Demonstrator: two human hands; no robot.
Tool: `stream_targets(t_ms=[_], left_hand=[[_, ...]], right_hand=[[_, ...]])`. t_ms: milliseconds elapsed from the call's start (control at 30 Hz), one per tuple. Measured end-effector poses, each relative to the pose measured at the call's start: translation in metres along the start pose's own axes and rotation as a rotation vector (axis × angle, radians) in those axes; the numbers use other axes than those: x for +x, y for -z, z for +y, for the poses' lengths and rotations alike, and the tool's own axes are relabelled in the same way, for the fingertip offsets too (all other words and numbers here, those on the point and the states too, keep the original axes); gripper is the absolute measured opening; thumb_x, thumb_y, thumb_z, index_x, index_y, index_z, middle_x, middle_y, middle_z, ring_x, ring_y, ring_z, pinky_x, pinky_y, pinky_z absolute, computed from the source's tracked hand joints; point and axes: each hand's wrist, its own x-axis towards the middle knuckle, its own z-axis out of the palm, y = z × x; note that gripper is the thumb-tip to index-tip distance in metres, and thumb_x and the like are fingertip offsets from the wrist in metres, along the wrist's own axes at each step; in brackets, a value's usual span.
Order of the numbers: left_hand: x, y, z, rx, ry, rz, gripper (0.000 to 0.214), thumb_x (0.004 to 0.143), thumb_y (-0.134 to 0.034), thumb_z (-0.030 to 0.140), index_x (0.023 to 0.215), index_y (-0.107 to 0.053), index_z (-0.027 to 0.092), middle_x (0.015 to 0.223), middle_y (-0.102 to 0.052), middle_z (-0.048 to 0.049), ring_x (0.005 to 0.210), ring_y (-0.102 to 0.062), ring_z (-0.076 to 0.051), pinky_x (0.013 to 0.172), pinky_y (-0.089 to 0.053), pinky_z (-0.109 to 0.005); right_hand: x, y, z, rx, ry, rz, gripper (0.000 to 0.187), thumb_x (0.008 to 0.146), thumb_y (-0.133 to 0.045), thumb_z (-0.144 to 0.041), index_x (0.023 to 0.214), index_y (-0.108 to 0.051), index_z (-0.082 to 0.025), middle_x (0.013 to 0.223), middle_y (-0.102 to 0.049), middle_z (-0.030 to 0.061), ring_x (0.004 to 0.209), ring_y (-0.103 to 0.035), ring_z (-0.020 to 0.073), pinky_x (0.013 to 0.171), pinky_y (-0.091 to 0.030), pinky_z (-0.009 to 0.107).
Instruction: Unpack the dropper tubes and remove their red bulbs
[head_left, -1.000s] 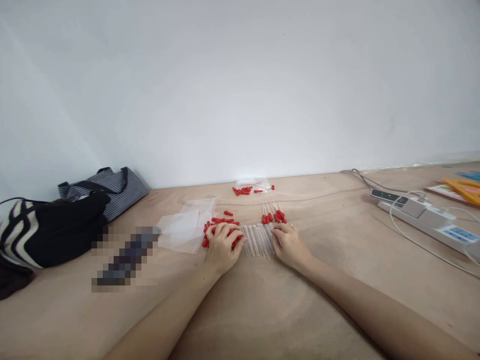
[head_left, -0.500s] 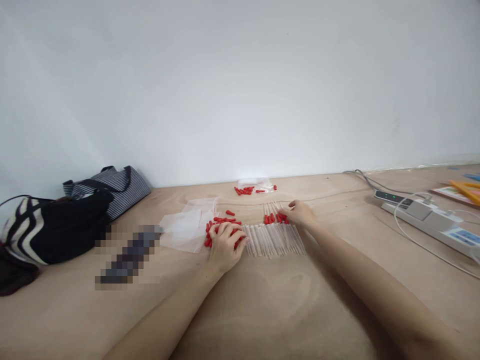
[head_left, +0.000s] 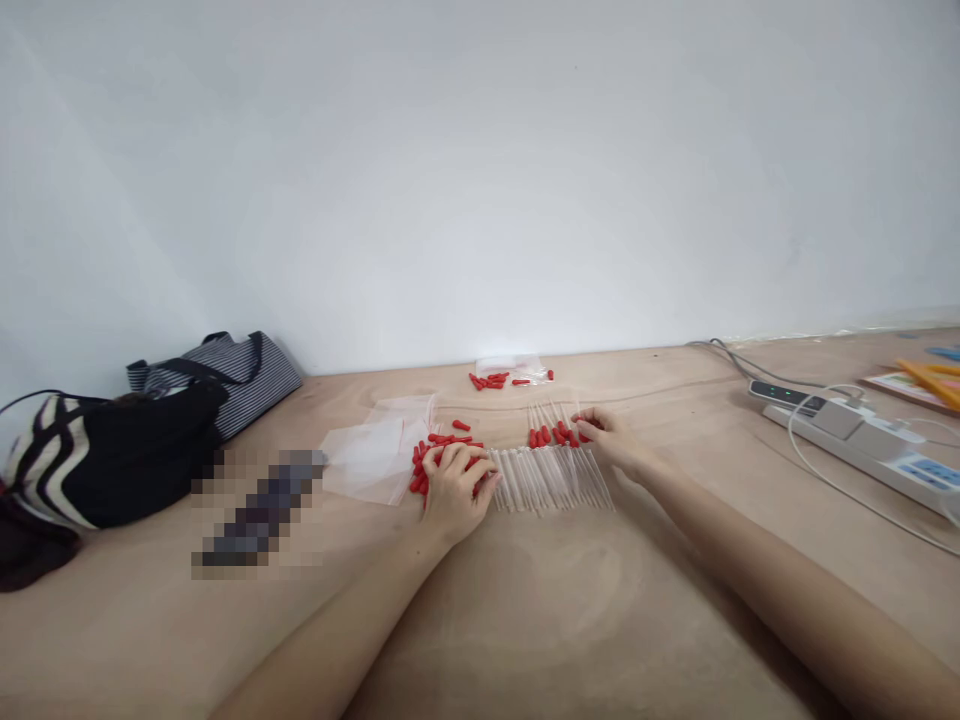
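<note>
My left hand (head_left: pixel 456 488) is curled over a pile of red rubber bulbs (head_left: pixel 418 474), with some red showing between thumb and fingers. To the right of it, thin clear glass dropper tubes (head_left: pixel 544 480) lie side by side in a row. Just behind that row are several droppers with red bulbs fitted (head_left: pixel 546 436), their tubes pointing to the wall. My right hand (head_left: pixel 611 440) is closed at the right end of this group, pinching the red bulb of a dropper (head_left: pixel 584 426). Its fingers partly cover that bulb.
Clear plastic bags (head_left: pixel 367 460) lie left of the pile. More red bulbs (head_left: pixel 489 381) and a small bag (head_left: pixel 525 368) are near the wall. A striped bag (head_left: pixel 247 375) and black bag (head_left: pixel 150 455) stand at left. A power strip (head_left: pixel 862 440) with cables is at right.
My right hand has shifted slightly right, away from the fitted droppers, uncovering more of their red bulbs. My left hand stays over the pile, barely moved.
</note>
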Motion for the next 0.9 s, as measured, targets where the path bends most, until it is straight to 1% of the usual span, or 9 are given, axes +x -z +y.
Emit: stream_targets(t_ms=[167,267,333,400,500,600,700,800,900], left_hand=[[0.001,-0.004,0.014,-0.013,-0.01,-0.032,0.016,0.077,-0.055,0.032,0.091,-0.062,0.026,0.093,-0.065,-0.0011,0.092,-0.052,-0.02,0.086,-0.022,-0.042],[0.0,-0.005,0.024,-0.015,-0.051,-0.046,0.032,0.078,-0.053,0.036,0.108,-0.055,0.024,0.101,-0.064,-0.0036,0.098,-0.051,-0.022,0.089,-0.02,-0.044],[0.0,-0.005,0.028,-0.02,-0.089,-0.041,0.031,0.08,-0.05,0.035,0.109,-0.054,0.024,0.099,-0.065,-0.0036,0.099,-0.051,-0.022,0.091,-0.019,-0.044],[-0.001,-0.005,0.029,-0.025,-0.121,-0.034,0.021,0.083,-0.047,0.03,0.099,-0.059,0.025,0.087,-0.068,-0.0014,0.094,-0.054,-0.02,0.093,-0.018,-0.045],[-0.001,-0.004,0.024,-0.011,-0.13,-0.017,0.016,0.084,-0.046,0.027,0.086,-0.062,0.026,0.071,-0.068,0.0015,0.082,-0.056,-0.018,0.094,-0.015,-0.047],[0.0,-0.003,0.019,0.032,-0.113,0.01,0.013,0.082,-0.05,0.028,0.084,-0.062,0.026,0.071,-0.068,0.0017,0.081,-0.056,-0.018,0.095,-0.013,-0.048],[0.0,-0.003,0.017,0.066,-0.115,0.016,0.011,0.081,-0.051,0.027,0.085,-0.062,0.026,0.072,-0.068,0.0012,0.081,-0.057,-0.019,0.095,-0.015,-0.048],[-0.001,-0.004,0.019,0.091,-0.151,0.013,0.012,0.081,-0.051,0.027,0.086,-0.061,0.025,0.071,-0.068,0.0008,0.082,-0.057,-0.019,0.094,-0.015,-0.048],[-0.003,-0.005,0.023,0.095,-0.19,0.027,0.013,0.081,-0.052,0.025,0.09,-0.061,0.024,0.073,-0.068,0.0005,0.082,-0.057,-0.019,0.093,-0.016,-0.048]], right_hand=[[-0.039,-0.008,-0.006,0.181,0.139,-0.013,0.022,0.065,-0.059,-0.038,0.072,-0.053,-0.018,0.072,-0.062,0.0017,0.071,-0.057,0.0147,0.067,-0.043,0.027],[-0.056,-0.025,-0.012,0.238,0.263,-0.104,0.022,0.066,-0.061,-0.039,0.073,-0.055,-0.019,0.075,-0.063,0.0025,0.075,-0.059,0.0162,0.07,-0.044,0.03],[-0.064,-0.035,-0.016,0.218,0.345,-0.163,0.02,0.068,-0.061,-0.038,0.075,-0.058,-0.02,0.076,-0.064,0.0027,0.074,-0.059,0.0164,0.072,-0.044,0.032],[-0.068,-0.039,-0.019,0.151,0.423,-0.176,0.018,0.069,-0.061,-0.038,0.076,-0.06,-0.021,0.078,-0.065,0.003,0.076,-0.059,0.0173,0.077,-0.042,0.035],[-0.067,-0.032,-0.018,0.024,0.489,-0.126,0.019,0.069,-0.061,-0.04,0.078,-0.063,-0.023,0.083,-0.066,0.0033,0.084,-0.058,0.0198,0.086,-0.035,0.04],[-0.063,-0.016,-0.014,-0.076,0.515,-0.033,0.023,0.071,-0.059,-0.043,0.083,-0.063,-0.024,0.087,-0.066,0.0039,0.088,-0.057,0.0202,0.088,-0.031,0.041],[-0.062,-0.009,-0.01,-0.325,0.662,0.069,0.021,0.075,-0.056,-0.041,0.089,-0.063,-0.027,0.091,-0.066,0.0026,0.093,-0.054,0.02,0.093,-0.019,0.044],[-0.065,-0.017,-0.01,-0.569,0.879,0.128,0.014,0.081,-0.052,-0.033,0.09,-0.063,-0.03,0.09,-0.067,-0.0011,0.095,-0.053,0.0176,0.095,-0.008,0.044],[-0.069,-0.029,-0.01,-0.688,0.992,0.207,0.015,0.084,-0.049,-0.024,0.088,-0.062,-0.03,0.074,-0.067,-0.0047,0.092,-0.054,0.0142,0.095,-0.004,0.04]])
